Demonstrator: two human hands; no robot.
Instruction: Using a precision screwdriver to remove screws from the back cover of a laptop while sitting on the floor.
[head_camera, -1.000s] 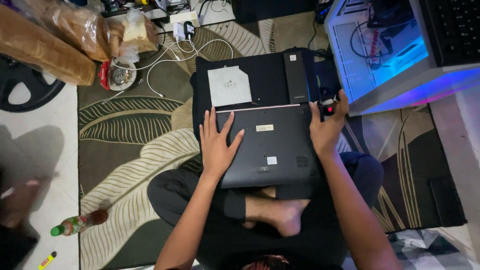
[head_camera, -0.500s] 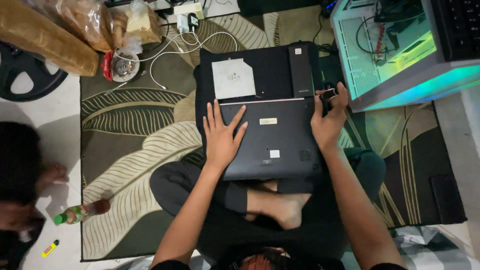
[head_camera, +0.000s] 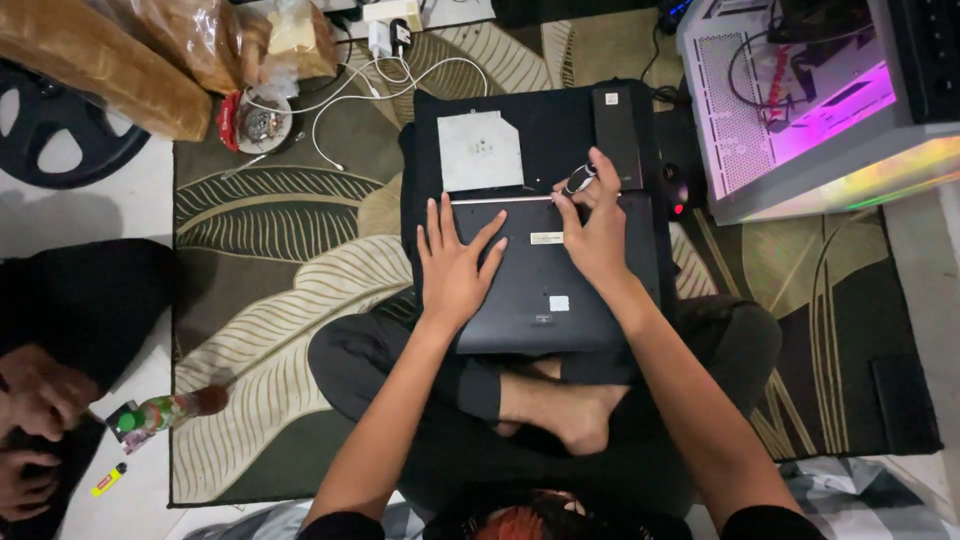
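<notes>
A dark laptop lies bottom side up on my crossed legs. My left hand rests flat on its left half with the fingers spread. My right hand is at the middle of the laptop's far edge, pinching a small tool with a silver and black tip. Just beyond that edge, on a black mat, lie a flat silver drive and a long black rectangular part.
A lit computer case stands at the far right, with a mouse beside it. White cables, a small bowl and bagged bread lie at the far left. Another person sits at left, near a bottle and a yellow lighter.
My right hand has moved from the laptop's far right corner to the middle of its far edge. My left hand has stayed flat. The person at left has leaned further into view.
</notes>
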